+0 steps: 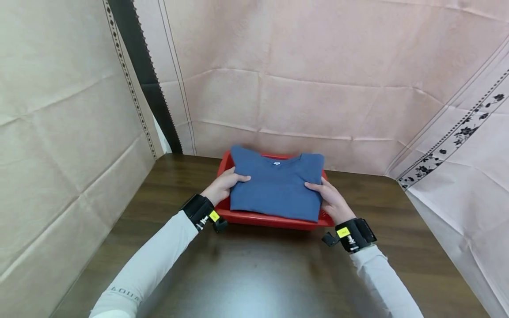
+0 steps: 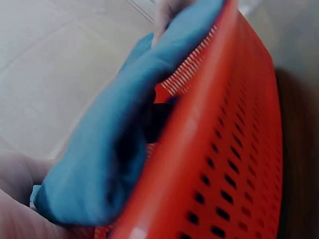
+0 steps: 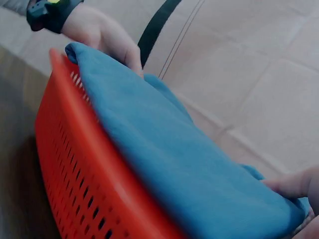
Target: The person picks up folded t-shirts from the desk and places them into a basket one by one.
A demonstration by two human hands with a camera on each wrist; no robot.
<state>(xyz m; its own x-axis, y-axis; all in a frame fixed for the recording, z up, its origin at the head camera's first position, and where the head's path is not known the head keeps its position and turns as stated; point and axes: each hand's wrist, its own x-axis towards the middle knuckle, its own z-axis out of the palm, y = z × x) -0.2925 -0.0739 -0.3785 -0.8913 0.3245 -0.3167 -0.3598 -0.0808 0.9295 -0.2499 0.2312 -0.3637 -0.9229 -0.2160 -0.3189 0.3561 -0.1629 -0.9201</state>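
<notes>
A folded blue T-shirt (image 1: 274, 190) lies across the top of a red perforated plastic basket (image 1: 262, 217), its neckline facing the back. My left hand (image 1: 225, 184) grips the shirt's left side, thumb on top and the other fingers underneath. On the opposite side my right hand (image 1: 332, 199) holds the shirt the same way, thumb over its upper face. In the left wrist view the folded shirt (image 2: 94, 149) hangs over the basket's rim (image 2: 184, 129), with something dark inside below it. The right wrist view shows the shirt (image 3: 169, 149) spanning both hands along the basket's long edge.
The basket stands on a dark brown wooden table (image 1: 246, 274) near its back edge. Pale cloth sheets (image 1: 318, 88) hang behind and on both sides, with a black strip (image 1: 147, 79) at the back left. A black wrist camera (image 1: 203, 212) is strapped on each arm.
</notes>
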